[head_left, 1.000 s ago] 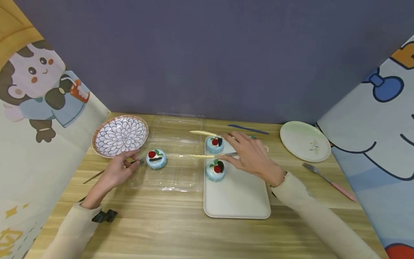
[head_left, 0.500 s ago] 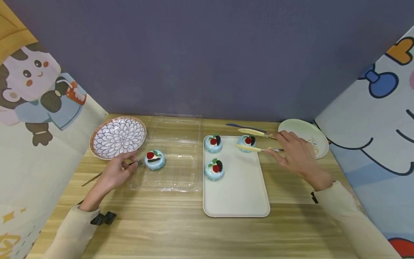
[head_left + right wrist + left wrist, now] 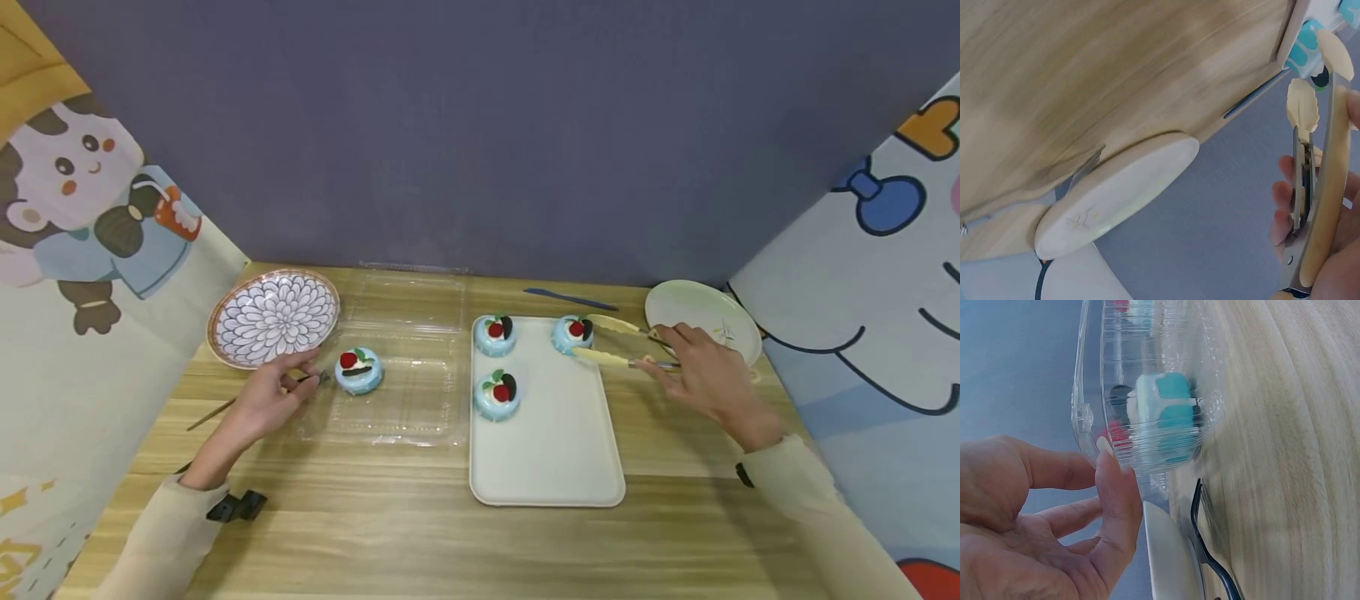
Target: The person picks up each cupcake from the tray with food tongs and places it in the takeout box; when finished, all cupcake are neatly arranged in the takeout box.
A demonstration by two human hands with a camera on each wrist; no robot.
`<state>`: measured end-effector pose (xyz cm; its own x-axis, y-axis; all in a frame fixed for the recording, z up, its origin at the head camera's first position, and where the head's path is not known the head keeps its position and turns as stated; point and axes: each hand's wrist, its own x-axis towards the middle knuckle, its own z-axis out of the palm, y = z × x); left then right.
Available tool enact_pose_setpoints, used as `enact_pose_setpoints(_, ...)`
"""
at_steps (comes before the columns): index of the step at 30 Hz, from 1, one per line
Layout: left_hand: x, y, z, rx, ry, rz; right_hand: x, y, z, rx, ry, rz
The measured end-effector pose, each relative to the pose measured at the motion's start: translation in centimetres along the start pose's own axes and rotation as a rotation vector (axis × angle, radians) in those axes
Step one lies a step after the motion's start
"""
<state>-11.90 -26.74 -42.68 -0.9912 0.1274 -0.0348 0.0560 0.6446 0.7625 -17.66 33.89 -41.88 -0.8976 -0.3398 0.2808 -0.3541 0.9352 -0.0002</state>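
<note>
Holding tongs (image 3: 600,357) in a curled grip, the right hand (image 3: 705,373) has their tips apart beside a blue cake (image 3: 566,339) in the far right corner of the tray (image 3: 551,454), while the left hand (image 3: 274,397) is at the edge of the clear container (image 3: 420,438), its grip unclear.

Pale blue is being shown by the cakes (image 3: 491,407) — red, green and black on top — and pale yellow by the tips of the tongs (image 3: 602,357). On the far-left dish (image 3: 277,318), dark-lined white petals are being ringed with brown.
</note>
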Motion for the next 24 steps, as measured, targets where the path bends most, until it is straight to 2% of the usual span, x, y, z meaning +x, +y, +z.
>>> enact_pose_setpoints(5, 0.0, 0.1, 0.1, -0.004, -0.001, 0.002, 0.3, -0.1, 0.5, 0.025, -0.038, 0.019)
enact_pose_setpoints(11, 0.0, -0.1, 0.1, -0.002, 0.006, 0.001, 0.4, -0.4, 0.5, 0.023, -0.043, 0.009)
enact_pose_setpoints(24, 0.1, -0.2, 0.1, -0.004, 0.003, -0.006, -0.6, -2.4, 0.3, 0.01, 0.089, -0.123)
